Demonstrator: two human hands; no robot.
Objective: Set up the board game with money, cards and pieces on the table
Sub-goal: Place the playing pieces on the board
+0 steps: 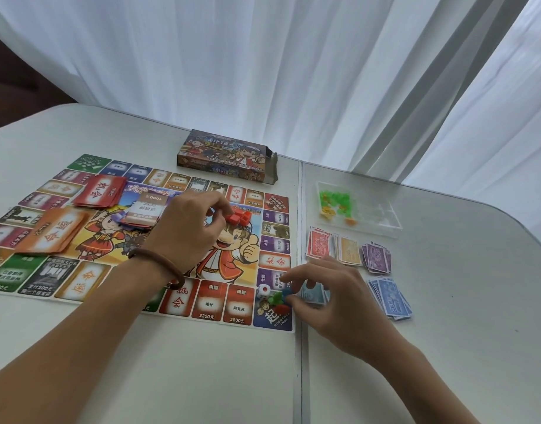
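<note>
The paper game board (237, 304) lies flat on the white table (202, 362), with the game box (229, 156) just past its far edge at 12 o'clock. The left hand (186, 231) hangs over the board's middle, its fingertips pinched on a cluster of red cubes (239, 216). At the board's 5 o'clock corner the right hand (336, 289) pinches a small blue piece (289, 292) between thumb and forefinger, just beside a green pawn (275, 297) and a white die (264, 290). Toward 10 o'clock on the board sit a red card deck (101, 191), an orange card deck (56, 231) and a looser third stack (145, 212). Off the board at 3 o'clock lie piles of play money (red notes (318, 243), yellow notes (350, 250), purple notes (377, 257), blue notes (390, 296)). Beyond them is a clear plastic container (385, 221) holding green and yellow pieces (336, 203).
</note>
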